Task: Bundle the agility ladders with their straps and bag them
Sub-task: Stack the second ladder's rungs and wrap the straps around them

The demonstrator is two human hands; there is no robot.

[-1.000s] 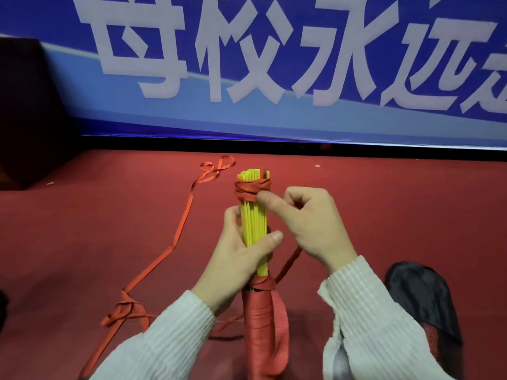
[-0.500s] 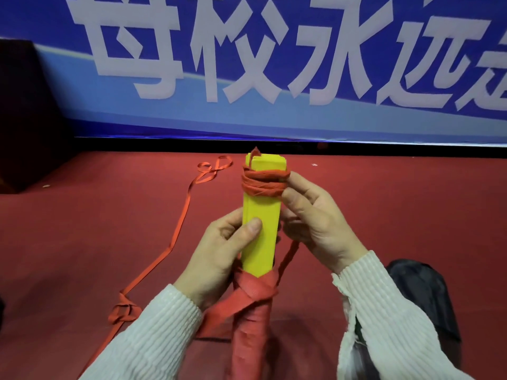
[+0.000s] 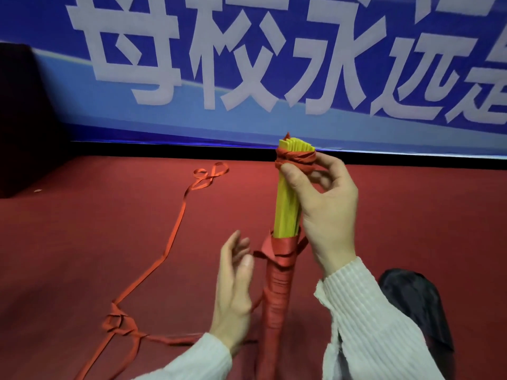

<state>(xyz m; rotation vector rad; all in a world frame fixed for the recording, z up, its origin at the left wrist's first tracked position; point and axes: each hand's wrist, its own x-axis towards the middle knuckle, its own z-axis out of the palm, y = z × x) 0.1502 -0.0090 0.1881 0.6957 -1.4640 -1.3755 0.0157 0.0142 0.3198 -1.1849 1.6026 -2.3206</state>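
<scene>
Your right hand (image 3: 326, 212) pinches the red strap wrap (image 3: 295, 158) at the top of the yellow ladder bundle (image 3: 288, 204), held upright over the red floor (image 3: 82, 242). Your left hand (image 3: 234, 292) hangs relaxed and empty just left of the bundle's strap-wound lower half (image 3: 277, 292). Loose strap (image 3: 175, 237) trails left of the bundle; black bag (image 3: 414, 305) lies right.

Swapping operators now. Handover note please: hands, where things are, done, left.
Right hand: pinches the red strap wrap at the top of the upright bundle of yellow flat ladder rungs.
Left hand: open, beside the bundle, no grip.
Done: top wrap on; lower half wound in red strap.
Left: loose red strap trails on the red floor, knotted; bagging not started. Black bag lies at right.
</scene>
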